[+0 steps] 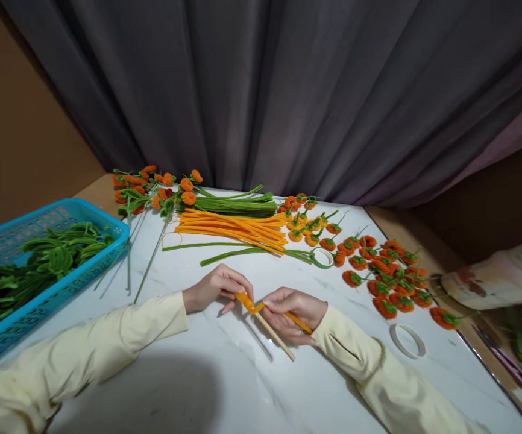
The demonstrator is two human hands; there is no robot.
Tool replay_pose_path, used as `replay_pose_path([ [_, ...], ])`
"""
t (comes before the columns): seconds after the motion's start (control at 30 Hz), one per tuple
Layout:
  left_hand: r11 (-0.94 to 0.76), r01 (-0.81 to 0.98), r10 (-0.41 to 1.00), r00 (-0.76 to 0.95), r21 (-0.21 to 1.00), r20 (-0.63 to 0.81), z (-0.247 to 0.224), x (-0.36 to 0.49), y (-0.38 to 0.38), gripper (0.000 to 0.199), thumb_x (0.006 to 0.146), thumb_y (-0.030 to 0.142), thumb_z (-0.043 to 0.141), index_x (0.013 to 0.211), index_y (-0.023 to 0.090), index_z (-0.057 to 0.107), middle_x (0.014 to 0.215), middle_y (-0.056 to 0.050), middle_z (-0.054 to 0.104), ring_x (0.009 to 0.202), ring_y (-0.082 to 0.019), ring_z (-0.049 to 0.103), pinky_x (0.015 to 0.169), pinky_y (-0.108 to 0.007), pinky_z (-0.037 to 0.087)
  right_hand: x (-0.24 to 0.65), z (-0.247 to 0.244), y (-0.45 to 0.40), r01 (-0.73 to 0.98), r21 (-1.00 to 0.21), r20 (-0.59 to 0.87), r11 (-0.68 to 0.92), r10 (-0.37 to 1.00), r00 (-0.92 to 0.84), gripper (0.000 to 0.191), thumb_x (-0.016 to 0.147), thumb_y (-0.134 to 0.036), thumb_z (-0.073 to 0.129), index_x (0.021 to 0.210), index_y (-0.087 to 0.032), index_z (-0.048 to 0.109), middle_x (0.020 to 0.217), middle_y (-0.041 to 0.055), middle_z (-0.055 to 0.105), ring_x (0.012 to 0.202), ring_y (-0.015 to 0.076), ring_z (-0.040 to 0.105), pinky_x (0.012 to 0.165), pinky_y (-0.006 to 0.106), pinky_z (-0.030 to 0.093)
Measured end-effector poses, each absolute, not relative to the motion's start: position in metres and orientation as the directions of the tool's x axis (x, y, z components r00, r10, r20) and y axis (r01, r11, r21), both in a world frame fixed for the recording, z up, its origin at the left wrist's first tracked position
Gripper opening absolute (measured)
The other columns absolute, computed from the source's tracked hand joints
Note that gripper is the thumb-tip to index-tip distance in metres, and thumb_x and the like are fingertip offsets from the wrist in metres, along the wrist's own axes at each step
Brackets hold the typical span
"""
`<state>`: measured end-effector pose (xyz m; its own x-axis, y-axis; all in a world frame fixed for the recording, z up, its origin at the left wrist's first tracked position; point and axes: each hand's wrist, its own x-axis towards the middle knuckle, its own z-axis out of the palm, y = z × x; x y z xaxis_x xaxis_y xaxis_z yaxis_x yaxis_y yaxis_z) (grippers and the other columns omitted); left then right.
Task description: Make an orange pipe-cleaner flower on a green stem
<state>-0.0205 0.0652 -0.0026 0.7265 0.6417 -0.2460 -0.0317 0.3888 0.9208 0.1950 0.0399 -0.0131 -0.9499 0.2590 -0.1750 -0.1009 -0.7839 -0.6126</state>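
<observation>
My left hand [222,286] pinches the upper end of a thin wooden stick [275,337], where an orange pipe cleaner [245,301] is coiled round it. The stick slants down to the right above the white table. Closed on the loose length of that pipe cleaner is my right hand [298,311], close beside the stick; the tail sticks out under its palm. Beyond both hands lies a bundle of orange pipe cleaners [225,228], with a bundle of green pipe cleaners [238,205] behind it. A few loose green pipe cleaners [252,252] lie in front.
A blue basket [123,232] with green fuzzy leaves stands at left. Stemmed orange flowers [187,198] lie at the back left, several orange flower heads [385,307] at right. Two tape rolls [424,349] [332,260] rest on the table [288,398]. A cup-like container [496,280] is far right.
</observation>
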Motion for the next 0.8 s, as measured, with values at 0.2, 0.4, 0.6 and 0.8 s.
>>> replay_pose_path([
  [0.2,0.458,-0.028,0.566,0.780,0.889,-0.267,-0.0017,-0.0184,0.0645,0.018,0.066,0.019,0.057,0.071,0.007,0.069,0.036,0.007,0.028,0.034,-0.003,0.017,0.033,-0.021,0.034,0.1931,-0.0145,0.0386,-0.120,-0.634,-0.172,-0.764,0.290,-0.941,0.023,0.087,-0.029,0.052,0.075,-0.009,0.054,0.042,-0.0018,0.048,0.025,0.0108,0.042,0.022,0.017,0.034],
  [0.4,0.553,-0.021,0.470,0.833,0.833,-0.291,0.0029,-0.0166,0.0637,0.017,0.070,0.018,0.056,0.077,0.007,0.067,0.038,0.010,0.020,0.033,-0.003,0.017,0.036,-0.022,0.041,0.1926,-0.0176,0.0385,-0.159,-0.642,-0.138,-0.750,0.317,-0.938,0.021,0.088,-0.028,0.051,0.078,-0.010,0.053,0.043,-0.0027,0.049,0.024,0.0100,0.041,0.022,0.017,0.033],
  [0.6,0.611,-0.123,0.493,0.832,0.782,-0.254,0.0005,-0.0152,0.0624,0.013,0.073,0.016,0.054,0.081,0.010,0.063,0.041,0.008,0.028,0.037,-0.004,0.022,0.041,-0.022,0.044,0.1908,-0.0197,0.0383,-0.160,-0.665,-0.229,-0.730,0.403,-0.886,0.026,0.083,-0.031,0.059,0.072,-0.009,0.053,0.047,-0.0011,0.052,0.029,0.0084,0.043,0.025,0.015,0.034],
  [0.8,0.570,-0.177,0.541,0.815,0.803,-0.205,-0.0007,-0.0126,0.0603,0.019,0.081,0.021,0.053,0.096,0.012,0.060,0.044,0.007,0.033,0.041,-0.006,0.031,0.053,-0.024,0.048,0.1892,-0.0202,0.0386,-0.175,-0.660,-0.168,-0.731,0.370,-0.914,0.025,0.083,-0.033,0.058,0.075,-0.010,0.052,0.047,-0.0026,0.048,0.030,0.0084,0.041,0.026,0.016,0.031],
])
